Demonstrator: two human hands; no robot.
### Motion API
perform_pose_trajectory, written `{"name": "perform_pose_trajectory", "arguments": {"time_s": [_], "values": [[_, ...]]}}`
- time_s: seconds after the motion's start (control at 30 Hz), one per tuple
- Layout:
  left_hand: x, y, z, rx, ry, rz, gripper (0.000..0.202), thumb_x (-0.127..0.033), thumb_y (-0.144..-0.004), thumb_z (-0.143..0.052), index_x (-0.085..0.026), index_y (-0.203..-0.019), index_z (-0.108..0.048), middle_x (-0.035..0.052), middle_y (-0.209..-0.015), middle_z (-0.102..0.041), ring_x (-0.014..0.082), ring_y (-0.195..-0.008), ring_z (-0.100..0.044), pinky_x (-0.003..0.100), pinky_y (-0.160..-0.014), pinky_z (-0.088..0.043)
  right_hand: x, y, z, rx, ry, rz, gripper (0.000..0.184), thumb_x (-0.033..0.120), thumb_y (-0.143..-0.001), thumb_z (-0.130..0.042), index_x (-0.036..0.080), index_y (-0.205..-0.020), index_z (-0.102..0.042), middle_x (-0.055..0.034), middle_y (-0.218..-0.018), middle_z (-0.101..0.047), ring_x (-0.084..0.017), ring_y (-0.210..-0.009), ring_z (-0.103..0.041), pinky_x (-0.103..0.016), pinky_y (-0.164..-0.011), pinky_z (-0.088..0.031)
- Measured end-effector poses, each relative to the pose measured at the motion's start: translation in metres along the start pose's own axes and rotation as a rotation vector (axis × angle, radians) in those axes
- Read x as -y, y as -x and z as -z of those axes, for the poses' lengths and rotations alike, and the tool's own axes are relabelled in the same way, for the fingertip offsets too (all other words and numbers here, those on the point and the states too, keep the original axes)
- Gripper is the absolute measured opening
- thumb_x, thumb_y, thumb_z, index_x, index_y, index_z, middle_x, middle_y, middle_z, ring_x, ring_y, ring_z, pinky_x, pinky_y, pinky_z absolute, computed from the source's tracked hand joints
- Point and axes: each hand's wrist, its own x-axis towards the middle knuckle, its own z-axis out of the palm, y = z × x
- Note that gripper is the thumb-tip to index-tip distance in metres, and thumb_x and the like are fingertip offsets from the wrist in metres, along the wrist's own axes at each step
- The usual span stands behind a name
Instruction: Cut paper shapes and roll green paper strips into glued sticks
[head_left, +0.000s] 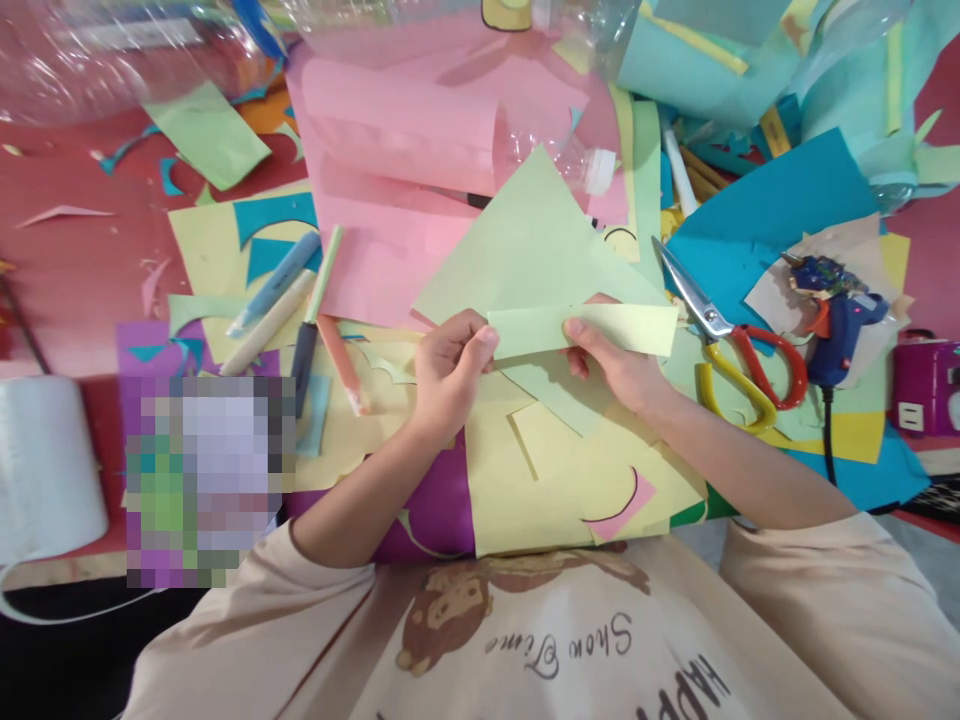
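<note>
Between my two hands stretches a pale green paper strip (pixel 529 330), held level above the table. My left hand (pixel 456 365) pinches its left end between thumb and fingers. With the thumb on top, my right hand (pixel 611 355) grips the strip right of its middle, and the free end sticks out past it. Beneath the strip lies a larger pale green paper sheet (pixel 544 235), turned with one corner pointing away from me. Scissors (pixel 731 335) with one red and one yellow handle rest to the right of my right hand.
A blue glue gun (pixel 844 335) lies on paper at the right. Pink paper wraps a clear plastic bottle (pixel 540 150) behind the sheet. Several markers (pixel 277 285) and paper scraps are scattered at the left. Yellow paper (pixel 555 490) covers the near edge.
</note>
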Motion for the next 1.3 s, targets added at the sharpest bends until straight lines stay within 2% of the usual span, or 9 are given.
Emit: {"name": "perform_pose_trajectory", "arguments": {"time_s": [0.13,0.4,0.53,0.63,0.73,0.93,1.03,1.13,1.3], "values": [[-0.002,-0.002,-0.002,-0.017,-0.005,0.018,0.043,-0.048,-0.087,-0.053,-0.019,-0.056,-0.044,-0.0048,-0.048,-0.038,0.0059,-0.039,-0.037,0.019,-0.036,-0.029,0.004,0.002,0.000,0.015,0.030,-0.005,0.028,0.042,-0.085,-0.061,0.021,-0.072,-0.049,0.0065,-0.052,-0.053,-0.006,-0.047,-0.050,-0.019,-0.050,-0.043],[0.002,0.000,-0.002,-0.037,0.010,0.027,0.036,-0.037,-0.088,-0.053,-0.020,-0.057,-0.042,-0.0048,-0.048,-0.037,0.0067,-0.038,-0.039,0.021,-0.035,-0.030,0.005,0.002,-0.001,0.021,0.044,-0.009,0.029,0.042,-0.084,-0.061,0.021,-0.070,-0.048,0.0066,-0.051,-0.053,-0.006,-0.047,-0.049,-0.021,-0.052,-0.042],[0.005,0.001,0.000,-0.004,0.090,0.031,0.040,-0.045,-0.086,-0.052,-0.020,-0.056,-0.044,-0.0042,-0.048,-0.040,0.0068,-0.038,-0.040,0.021,-0.036,-0.032,0.005,0.003,-0.001,0.025,0.055,-0.004,0.028,0.041,-0.085,-0.060,0.021,-0.070,-0.047,0.0061,-0.051,-0.053,-0.007,-0.049,-0.049,-0.022,-0.052,-0.041],[-0.001,0.002,0.000,0.108,0.024,0.113,0.041,-0.050,-0.082,-0.054,-0.018,-0.057,-0.051,-0.0023,-0.048,-0.049,0.0070,-0.040,-0.044,0.020,-0.039,-0.034,0.006,0.003,-0.001,0.030,0.088,0.013,0.030,0.043,-0.086,-0.060,0.021,-0.070,-0.047,0.0058,-0.052,-0.053,-0.007,-0.050,-0.049,-0.022,-0.052,-0.040],[-0.007,0.003,-0.001,0.208,-0.169,0.227,0.037,-0.043,-0.078,-0.061,-0.016,-0.053,-0.056,-0.0010,-0.046,-0.053,0.0078,-0.043,-0.048,0.020,-0.044,-0.038,0.005,0.004,-0.001,0.035,0.139,0.023,0.030,0.045,-0.085,-0.060,0.021,-0.071,-0.048,0.0055,-0.053,-0.053,-0.008,-0.052,-0.049,-0.022,-0.052,-0.039],[-0.009,0.002,-0.003,0.165,-0.118,0.293,0.030,-0.032,-0.077,-0.057,-0.015,-0.052,-0.059,-0.0014,-0.046,-0.055,0.0068,-0.041,-0.048,0.020,-0.042,-0.039,-0.008,0.005,0.001,0.045,0.115,0.085,0.035,0.053,-0.079,-0.063,0.021,-0.071,-0.054,0.0030,-0.057,-0.054,-0.010,-0.055,-0.051,-0.026,-0.054,-0.041],[-0.009,0.000,-0.003,0.112,-0.033,0.319,0.028,-0.029,-0.076,-0.057,-0.016,-0.051,-0.058,-0.0015,-0.046,-0.055,0.0055,-0.039,-0.046,0.018,-0.038,-0.037,-0.016,0.004,0.004,0.059,-0.006,0.148,0.050,0.069,-0.079,-0.049,0.021,-0.072,-0.058,-0.0011,-0.060,-0.057,-0.014,-0.057,-0.054,-0.029,-0.053,-0.043],[-0.008,0.000,-0.003,0.103,-0.006,0.312,0.028,-0.028,-0.076,-0.058,-0.016,-0.051,-0.058,-0.0008,-0.048,-0.056,0.0056,-0.039,-0.046,0.018,-0.038,-0.038,-0.016,0.001,0.006,-0.022,-0.103,0.160,0.066,0.083,-0.074,-0.032,0.023,-0.079,-0.060,-0.0025,-0.061,-0.058,-0.016,-0.054,-0.054,-0.030,-0.047,-0.041],[-0.007,0.001,-0.003,0.103,-0.031,0.279,0.031,-0.029,-0.077,-0.058,-0.016,-0.049,-0.056,-0.0013,-0.045,-0.054,0.0064,-0.040,-0.048,0.018,-0.040,-0.039,-0.008,-0.002,0.006,0.002,-0.157,0.184,0.069,0.078,-0.082,-0.021,0.022,-0.070,-0.061,-0.0015,-0.055,-0.058,-0.013,-0.047,-0.054,-0.029,-0.045,-0.044]]}}
